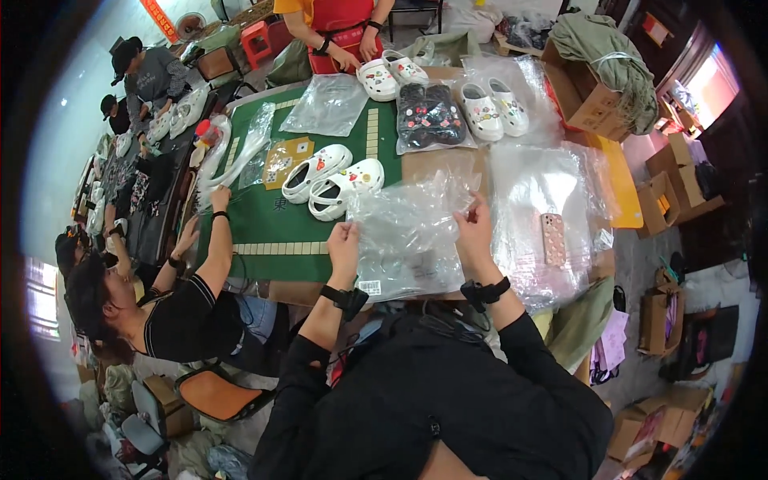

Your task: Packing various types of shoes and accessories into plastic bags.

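A clear plastic bag is spread out in front of the person at the near side of the green tabletop; its see-through film makes it hard to tell whether it rests there or is held just above. The left hand has its fingers closed on the bag's left edge, and the right hand pinches the right edge, a little higher up. A small white label shows at the bag's lower left corner.

Just beyond the left hand sits a pair of white clogs with colourful charms, beside a brown card. A row of pale tiles runs along the near side. To the right, a phone in a pink case lies on a pile of clear bags. Farther back are bagged black clogs and, next to them, another white pair. Across the tabletop, a co-worker in a red apron has a hand at more white clogs; at the left, a co-worker in black reaches over the tabletop toward thin plastic.
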{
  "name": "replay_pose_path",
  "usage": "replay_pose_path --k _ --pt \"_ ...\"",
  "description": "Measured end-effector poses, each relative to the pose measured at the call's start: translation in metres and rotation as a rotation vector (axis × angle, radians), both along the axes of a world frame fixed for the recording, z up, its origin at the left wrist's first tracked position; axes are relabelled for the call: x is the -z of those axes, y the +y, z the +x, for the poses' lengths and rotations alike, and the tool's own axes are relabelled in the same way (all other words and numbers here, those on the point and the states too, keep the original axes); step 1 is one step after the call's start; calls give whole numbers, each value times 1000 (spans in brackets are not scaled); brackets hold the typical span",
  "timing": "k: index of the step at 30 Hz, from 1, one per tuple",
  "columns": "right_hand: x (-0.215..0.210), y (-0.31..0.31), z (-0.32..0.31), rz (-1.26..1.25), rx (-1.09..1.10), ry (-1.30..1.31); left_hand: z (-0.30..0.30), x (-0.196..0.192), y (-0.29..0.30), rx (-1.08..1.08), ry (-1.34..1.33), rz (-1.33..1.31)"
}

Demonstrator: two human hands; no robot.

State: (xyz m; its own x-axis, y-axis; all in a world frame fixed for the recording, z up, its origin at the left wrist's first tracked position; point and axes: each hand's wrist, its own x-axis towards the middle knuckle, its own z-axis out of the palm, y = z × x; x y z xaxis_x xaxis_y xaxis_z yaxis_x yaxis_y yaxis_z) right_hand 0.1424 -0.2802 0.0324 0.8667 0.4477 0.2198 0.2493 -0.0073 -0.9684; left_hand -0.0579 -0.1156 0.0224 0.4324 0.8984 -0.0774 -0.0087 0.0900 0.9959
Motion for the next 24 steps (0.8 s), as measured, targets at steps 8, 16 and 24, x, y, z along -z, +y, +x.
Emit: replay_pose_path --k 8,16,24 --pt "-12 -13 4 -384 -181 142 -10 -1 17 72 -59 11" --pt "-17 0 -6 -128 -104 254 -30 5 31 196 15 -137" --pt "-50 2 -7 425 -472 567 -41 9 62 127 -9 -32"
